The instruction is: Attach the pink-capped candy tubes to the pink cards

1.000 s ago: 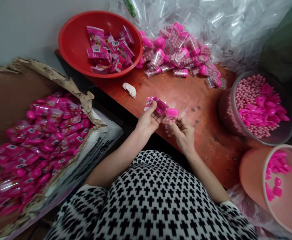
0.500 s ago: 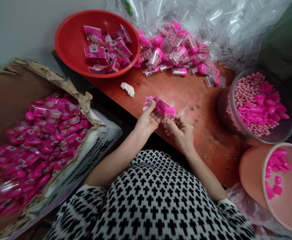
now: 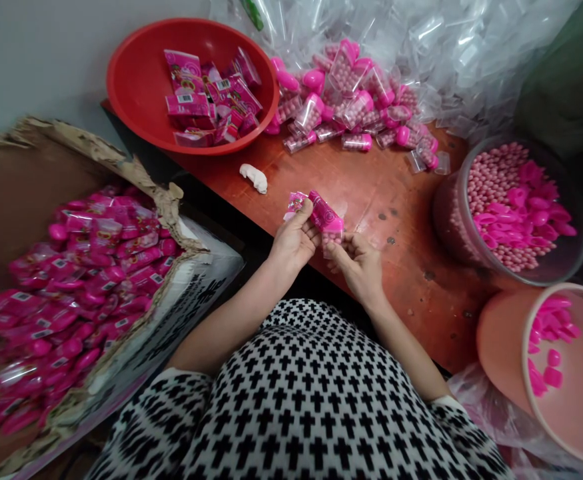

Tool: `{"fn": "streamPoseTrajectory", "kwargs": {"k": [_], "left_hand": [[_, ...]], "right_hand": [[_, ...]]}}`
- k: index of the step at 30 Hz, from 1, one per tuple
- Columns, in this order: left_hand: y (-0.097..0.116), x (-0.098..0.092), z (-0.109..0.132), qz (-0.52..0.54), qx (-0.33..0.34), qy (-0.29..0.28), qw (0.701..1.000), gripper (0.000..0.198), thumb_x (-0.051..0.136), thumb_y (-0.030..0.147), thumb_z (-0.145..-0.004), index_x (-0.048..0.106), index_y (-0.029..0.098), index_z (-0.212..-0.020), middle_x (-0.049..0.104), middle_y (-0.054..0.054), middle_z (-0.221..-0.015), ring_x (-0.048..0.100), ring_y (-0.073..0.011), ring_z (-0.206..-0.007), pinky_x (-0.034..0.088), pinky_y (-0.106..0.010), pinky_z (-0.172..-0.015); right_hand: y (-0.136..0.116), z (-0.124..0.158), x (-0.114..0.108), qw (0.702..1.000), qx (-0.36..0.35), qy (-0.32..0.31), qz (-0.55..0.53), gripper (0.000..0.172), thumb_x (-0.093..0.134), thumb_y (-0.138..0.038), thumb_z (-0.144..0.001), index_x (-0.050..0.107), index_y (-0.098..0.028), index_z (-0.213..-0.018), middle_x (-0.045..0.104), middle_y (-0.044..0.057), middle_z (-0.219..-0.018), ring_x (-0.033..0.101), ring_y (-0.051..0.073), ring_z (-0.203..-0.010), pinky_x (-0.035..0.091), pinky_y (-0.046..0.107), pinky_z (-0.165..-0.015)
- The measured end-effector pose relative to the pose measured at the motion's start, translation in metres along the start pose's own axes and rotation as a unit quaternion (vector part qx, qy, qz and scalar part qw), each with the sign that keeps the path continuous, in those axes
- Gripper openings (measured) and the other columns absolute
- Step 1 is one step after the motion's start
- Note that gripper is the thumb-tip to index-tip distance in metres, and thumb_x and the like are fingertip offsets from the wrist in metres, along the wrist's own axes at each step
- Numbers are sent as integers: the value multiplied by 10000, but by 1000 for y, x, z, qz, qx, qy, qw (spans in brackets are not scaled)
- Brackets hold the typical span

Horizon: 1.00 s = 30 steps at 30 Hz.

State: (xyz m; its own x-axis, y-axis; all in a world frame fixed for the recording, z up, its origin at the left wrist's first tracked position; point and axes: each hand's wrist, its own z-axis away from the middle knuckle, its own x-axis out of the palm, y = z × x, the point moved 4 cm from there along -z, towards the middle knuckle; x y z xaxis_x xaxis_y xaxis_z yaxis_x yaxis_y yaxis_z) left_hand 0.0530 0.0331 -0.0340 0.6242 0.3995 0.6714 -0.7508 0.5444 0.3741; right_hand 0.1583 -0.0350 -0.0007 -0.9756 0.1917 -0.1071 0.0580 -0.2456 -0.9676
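Note:
My left hand (image 3: 294,241) pinches a pink printed sleeve wrapper (image 3: 316,209) over the near edge of the red-brown table (image 3: 401,200). My right hand (image 3: 358,261) grips a small clear bottle with a pink cap (image 3: 332,235), filled with pink candy beads. The bottle's cap end sits inside the wrapper's open end. Both hands are closed and nearly touch each other.
A torn cardboard box (image 3: 136,173) of wrapped pink bottles stands at my left. A red bowl (image 3: 136,80) of wrappers, a heap of filled bottles (image 3: 351,107) and clear empties lie at the back. Two tubs, one with beads and caps (image 3: 511,200), one with caps (image 3: 556,347), stand at right.
The bottle in my right hand has moved left and up into the wrapper held by my left hand; earlier its pink cap stood free beside the wrapper.

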Motion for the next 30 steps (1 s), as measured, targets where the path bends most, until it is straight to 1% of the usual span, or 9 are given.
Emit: {"fn": "streamPoseTrajectory", "kwargs": {"k": [3, 6, 10, 15, 19, 23, 25, 28, 30], "left_hand": [[3, 1, 1, -31, 12, -29, 999, 195, 762, 305, -743, 635, 165, -792, 704, -7, -714, 678, -119, -634, 563, -233, -672], [5, 7, 5, -56, 20, -79, 995, 216, 782, 297, -717, 634, 157, -789, 713, -19, -739, 690, -131, -664, 572, -250, -700], [3, 16, 11, -101, 19, -145, 984, 233, 820, 217, -658, 634, 135, -771, 698, -5, -688, 655, -105, -588, 559, -219, -629], [-1, 14, 9, -132, -7, -122, 984, 213, 804, 223, -678, 626, 110, -701, 655, -14, -599, 620, -109, -522, 534, -229, -573], [4, 14, 7, -174, 9, -141, 975, 253, 822, 267, -649, 639, 93, -641, 648, -43, -582, 609, -125, -515, 500, -239, -527], [10, 17, 7, -228, 22, -181, 956, 259, 836, 297, -611, 687, 89, -650, 652, -49, -583, 588, -116, -502, 477, -230, -503], [11, 19, 7, -244, 36, -189, 951, 233, 831, 284, -609, 696, 97, -641, 660, -46, -588, 584, -112, -496, 477, -229, -501], [9, 19, 8, -245, 52, -180, 951, 209, 817, 285, -624, 709, 110, -664, 679, -46, -616, 619, -120, -541, 500, -228, -543], [6, 18, 10, -237, 58, -168, 955, 218, 817, 292, -625, 702, 110, -661, 668, -37, -604, 605, -107, -519, 491, -219, -526]], "right_hand": [[1, -1, 1, 1000, 12, -11, -23, 273, 681, -433, -778, 609, -195, -888, 676, -18, -698, 591, 95, -502, 515, 216, -454], [1, -1, -2, 999, -34, 23, 20, 262, 655, -434, -803, 610, -202, -915, 679, -8, -755, 600, 97, -552, 534, 228, -510], [1, 0, -2, 992, -90, 37, 81, 246, 616, -424, -841, 615, -208, -958, 692, 26, -884, 649, 127, -705, 562, 261, -627], [1, -1, -2, 989, -100, 39, 103, 245, 614, -429, -843, 616, -211, -954, 693, 23, -857, 648, 127, -695, 558, 258, -624], [5, -7, -2, 999, -31, -21, -13, 283, 648, -454, -808, 616, -209, -946, 690, -9, -766, 604, 95, -547, 530, 220, -494], [10, -13, 0, 989, 26, -76, -120, 271, 694, -443, -760, 618, -199, -851, 687, -24, -697, 582, 87, -466, 487, 204, -414], [11, -13, -1, 991, 16, -60, -115, 256, 690, -430, -766, 623, -200, -856, 691, -19, -712, 588, 90, -483, 492, 210, -427], [8, -12, -5, 998, -45, 14, -45, 260, 689, -400, -779, 641, -205, -945, 701, -4, -805, 613, 92, -572, 533, 223, -518], [9, -12, -5, 998, -49, 22, -40, 257, 685, -397, -785, 640, -202, -947, 697, -6, -795, 606, 87, -564, 526, 216, -511]]}}
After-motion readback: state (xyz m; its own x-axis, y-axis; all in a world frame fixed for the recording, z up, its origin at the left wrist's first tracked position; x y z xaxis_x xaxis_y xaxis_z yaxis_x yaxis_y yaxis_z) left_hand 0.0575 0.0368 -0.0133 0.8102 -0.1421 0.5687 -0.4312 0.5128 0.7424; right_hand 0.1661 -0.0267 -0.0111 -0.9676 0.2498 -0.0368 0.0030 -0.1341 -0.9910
